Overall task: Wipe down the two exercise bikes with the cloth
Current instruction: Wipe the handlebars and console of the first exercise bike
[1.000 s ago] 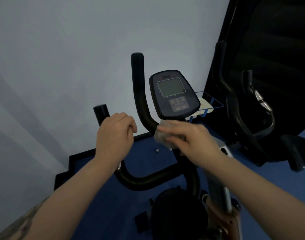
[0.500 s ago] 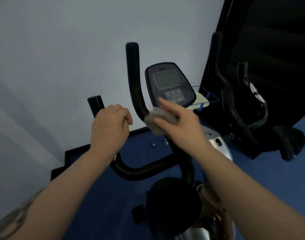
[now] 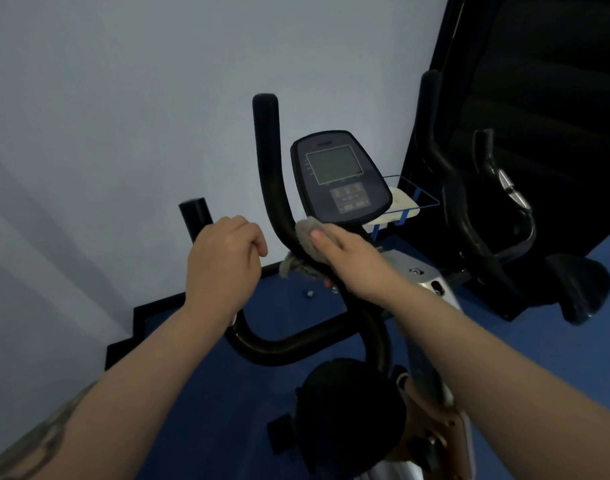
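The near exercise bike has black curved handlebars and a dark console with a grey screen. My left hand grips the left handlebar grip. My right hand holds a grey cloth wrapped round the lower part of the right upright handlebar, just below the console. A loose end of the cloth hangs under the bar. The second bike, black, stands to the right against a dark panel.
A pale wall fills the left and back. The floor is blue with a black skirting edge. A blue wire basket with a pale object sits behind the console. The near bike's black saddle lies below my arms.
My right hand has slid the cloth from the base of the console onto the right upright handlebar and wrapped it round the bar. The left hand keeps its grip.
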